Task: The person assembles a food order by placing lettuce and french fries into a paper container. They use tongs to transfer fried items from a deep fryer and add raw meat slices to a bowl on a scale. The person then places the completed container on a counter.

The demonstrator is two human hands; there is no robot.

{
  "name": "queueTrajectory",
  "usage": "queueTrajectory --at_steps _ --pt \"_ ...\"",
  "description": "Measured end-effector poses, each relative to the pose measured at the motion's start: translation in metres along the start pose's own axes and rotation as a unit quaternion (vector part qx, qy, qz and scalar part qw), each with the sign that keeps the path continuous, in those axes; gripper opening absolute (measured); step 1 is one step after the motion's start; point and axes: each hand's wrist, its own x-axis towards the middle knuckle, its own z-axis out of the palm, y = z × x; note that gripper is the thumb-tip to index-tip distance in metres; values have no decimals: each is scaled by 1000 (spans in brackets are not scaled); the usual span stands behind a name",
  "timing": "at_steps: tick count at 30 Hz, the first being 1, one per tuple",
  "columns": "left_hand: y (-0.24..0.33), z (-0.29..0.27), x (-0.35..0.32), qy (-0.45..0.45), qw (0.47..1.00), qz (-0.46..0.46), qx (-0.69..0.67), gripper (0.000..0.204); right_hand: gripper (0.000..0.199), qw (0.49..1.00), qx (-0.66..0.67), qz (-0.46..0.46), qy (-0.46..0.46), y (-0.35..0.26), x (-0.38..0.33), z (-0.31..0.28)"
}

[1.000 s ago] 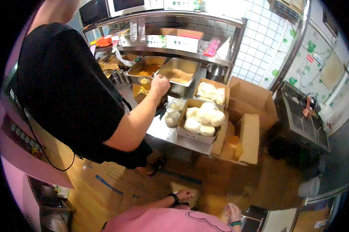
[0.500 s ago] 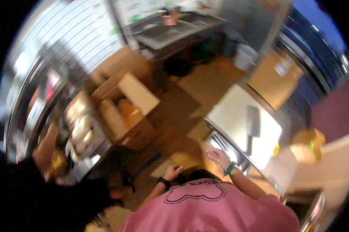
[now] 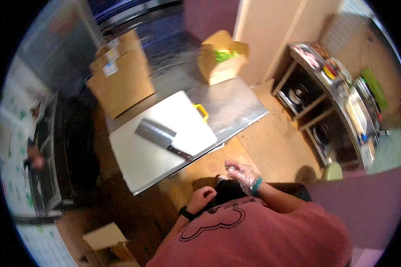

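Note:
My left hand is bare, with a dark band at the wrist, curled into a loose fist against my dark waistband below the pink shirt. My right hand wears a clear plastic glove with a teal cuff; its fingers are apart and hold nothing. Both hands hang close to my body, just short of the steel table edge. On the table lies a white cutting board with a broad cleaver on it, black handle toward me.
A yellow-handled item peeks from the board's far edge. An open cardboard box of green leaves sits at the table's back; closed boxes stand at the left. A steel shelf unit with pots and trays stands at the right. Wooden floor lies below.
The view has swung away from the other person at the counter to the steel table with the board and cleaver. My hands stay near my waist.

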Motion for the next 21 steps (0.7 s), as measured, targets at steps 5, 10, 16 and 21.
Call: queueTrajectory --at_steps 5,10,16,21 --pt "45 54 94 -130 988 83 26 27 52 990 -12 -59 131 20 20 -63" --pt "80 116 187 -171 955 196 145 26 58 982 66 -88 153 -18 30 -129" --pt "125 195 279 -231 929 246 154 15 60 946 199 -139 217 -22 40 -238" --pt "153 251 337 -302 906 269 125 12 76 901 298 -82 303 -43 41 -313"
